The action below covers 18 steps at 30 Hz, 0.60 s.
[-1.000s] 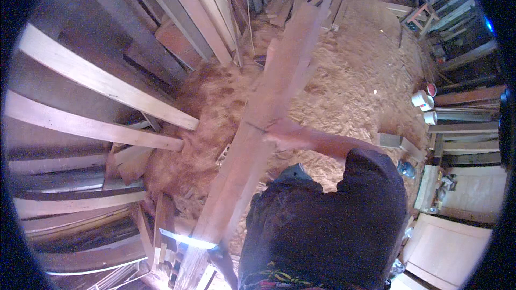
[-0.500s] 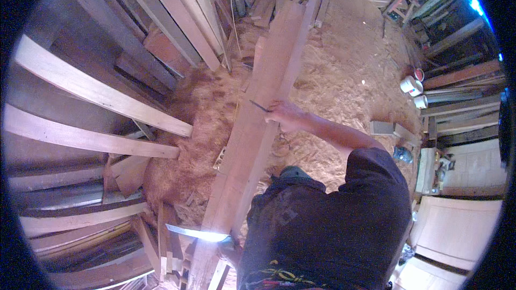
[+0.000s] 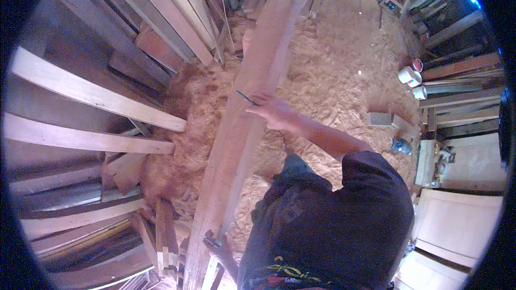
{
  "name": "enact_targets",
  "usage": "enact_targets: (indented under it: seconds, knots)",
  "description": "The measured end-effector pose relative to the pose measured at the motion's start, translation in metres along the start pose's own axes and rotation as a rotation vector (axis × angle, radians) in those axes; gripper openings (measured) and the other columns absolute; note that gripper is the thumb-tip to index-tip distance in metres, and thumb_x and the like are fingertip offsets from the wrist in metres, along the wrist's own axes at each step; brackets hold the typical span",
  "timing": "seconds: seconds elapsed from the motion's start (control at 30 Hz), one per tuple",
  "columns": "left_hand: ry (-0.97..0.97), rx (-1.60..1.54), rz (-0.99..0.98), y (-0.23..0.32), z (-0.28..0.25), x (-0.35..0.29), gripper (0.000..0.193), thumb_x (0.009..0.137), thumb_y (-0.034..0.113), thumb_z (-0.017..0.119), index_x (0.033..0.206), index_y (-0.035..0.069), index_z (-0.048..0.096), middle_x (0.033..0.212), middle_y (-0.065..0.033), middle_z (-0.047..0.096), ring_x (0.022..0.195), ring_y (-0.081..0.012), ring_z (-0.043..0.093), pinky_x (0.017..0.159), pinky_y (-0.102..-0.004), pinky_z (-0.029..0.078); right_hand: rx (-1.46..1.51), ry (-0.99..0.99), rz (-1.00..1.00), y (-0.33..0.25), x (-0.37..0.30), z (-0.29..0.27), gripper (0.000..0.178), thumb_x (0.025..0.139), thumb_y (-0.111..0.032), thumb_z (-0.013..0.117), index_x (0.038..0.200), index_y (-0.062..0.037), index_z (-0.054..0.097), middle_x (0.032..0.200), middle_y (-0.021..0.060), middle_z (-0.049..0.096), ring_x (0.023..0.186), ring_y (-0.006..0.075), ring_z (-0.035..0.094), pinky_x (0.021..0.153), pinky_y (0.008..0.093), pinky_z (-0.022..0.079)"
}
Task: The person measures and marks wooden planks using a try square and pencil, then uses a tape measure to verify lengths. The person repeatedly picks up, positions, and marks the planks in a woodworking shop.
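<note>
A long wooden board [image 3: 215, 166] runs from the lower left up to the far end, a narrower face along its right side. My right hand [image 3: 271, 111] is over the board's middle, its fingers closed on a thin dark pencil [image 3: 246, 97] that points up and left. Low on the board, at its right edge, is my left hand [image 3: 224, 251]. A small dark part of a tool [image 3: 209, 236] shows at its fingertips. Its shiny blade, plain earlier, is not visible now, so its kind is unclear.
Pale planks [image 3: 97, 94] and darker timber lean along the left. Shavings [image 3: 328, 75] cover the floor. On the right are white buckets [image 3: 411, 77], stacked timber [image 3: 462, 72], wood blocks [image 3: 380, 119], a blue container [image 3: 401, 146] and pale panels [image 3: 454, 225].
My right hand with the pencil appears lower and farther left in the picture, as does the board. At my left hand the bright metal blade has dropped out of sight.
</note>
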State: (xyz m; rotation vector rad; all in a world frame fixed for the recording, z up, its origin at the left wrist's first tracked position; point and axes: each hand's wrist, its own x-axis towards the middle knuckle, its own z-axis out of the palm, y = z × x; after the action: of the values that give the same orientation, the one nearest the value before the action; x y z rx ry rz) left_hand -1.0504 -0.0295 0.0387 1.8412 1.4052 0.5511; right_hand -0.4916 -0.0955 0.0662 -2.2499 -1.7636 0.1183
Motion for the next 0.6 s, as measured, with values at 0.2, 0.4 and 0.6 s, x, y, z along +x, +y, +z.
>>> enact_targets:
  seconds: [0.2, 0.4, 0.6]
  knots:
    - [0.101, 0.07, -0.024, 0.055, 0.036, 0.023, 0.059, 0.079, 0.013, 0.087, 0.127, 0.0, 0.057, 0.121, -0.0136, 0.065, 0.115, -0.0298, 0.061, 0.104, -0.043, 0.046, 0.016, 0.118, -0.019, 0.038, -0.011, -0.02, 0.077, 0.072, -0.01, 0.081, 0.145, -0.016, 0.055, 0.156, 0.0157, 0.046, 0.145, 0.0354, 0.042, 0.119, 0.0505, 0.036]
    - [0.182, 0.18, 0.12, 0.138, 0.124, 0.049, 0.062, 0.077, 0.03, 0.092, 0.123, 0.002, 0.061, 0.117, -0.0116, 0.066, 0.11, -0.0282, 0.062, 0.095, -0.0413, 0.048, 0.107, 0.158, -0.048, 0.111, -0.002, -0.024, 0.072, 0.081, -0.012, 0.077, 0.147, -0.0138, 0.051, 0.156, 0.0179, 0.045, 0.144, 0.0361, 0.043, 0.115, 0.0499, 0.041]
    - [0.173, 0.143, 0.265, 0.236, 0.234, 0.081, 0.059, 0.079, 0.034, 0.091, 0.121, 0.005, 0.062, 0.105, -0.0076, 0.062, 0.095, -0.026, 0.056, 0.088, -0.0395, 0.047, 0.341, 0.155, -0.087, 0.16, 0.008, -0.028, 0.072, 0.085, -0.013, 0.075, 0.151, -0.0135, 0.045, 0.157, 0.0222, 0.042, 0.139, 0.0401, 0.049, 0.11, 0.0504, 0.047]
